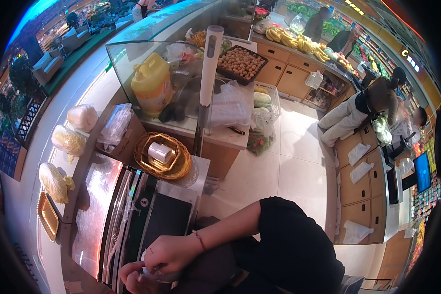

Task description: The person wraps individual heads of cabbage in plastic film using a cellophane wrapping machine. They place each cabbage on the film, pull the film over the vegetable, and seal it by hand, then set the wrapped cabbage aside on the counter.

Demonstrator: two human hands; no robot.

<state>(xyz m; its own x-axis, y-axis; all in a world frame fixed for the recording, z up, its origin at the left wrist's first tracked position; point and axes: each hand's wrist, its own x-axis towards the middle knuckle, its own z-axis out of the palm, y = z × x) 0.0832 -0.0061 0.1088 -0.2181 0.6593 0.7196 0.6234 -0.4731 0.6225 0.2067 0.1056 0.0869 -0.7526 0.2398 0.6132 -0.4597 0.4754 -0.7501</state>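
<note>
My right hand (165,253), with a bracelet at its wrist, is pinched on a small piece of clear plastic (147,271) low in the picture. Close against it, my left hand (137,281) has its fingers curled on the same plastic, partly cut off by the lower edge. What the plastic covers is hidden by the fingers. Both hands are over the near end of a film-wrapping machine with a dark plate (169,220). Loose clear film (123,220) hangs along its rollers. Beyond the plate, a white roll (160,152) lies in stacked golden baskets (141,165).
Chinese cabbages (55,182) and a golden tray (47,216) line the left ledge. A cardboard box (126,141) holds clear packaging. Behind glass stands a yellow jug (152,84). A cutter (237,130) lies by the counter edge. People (352,106) stand at the right counter.
</note>
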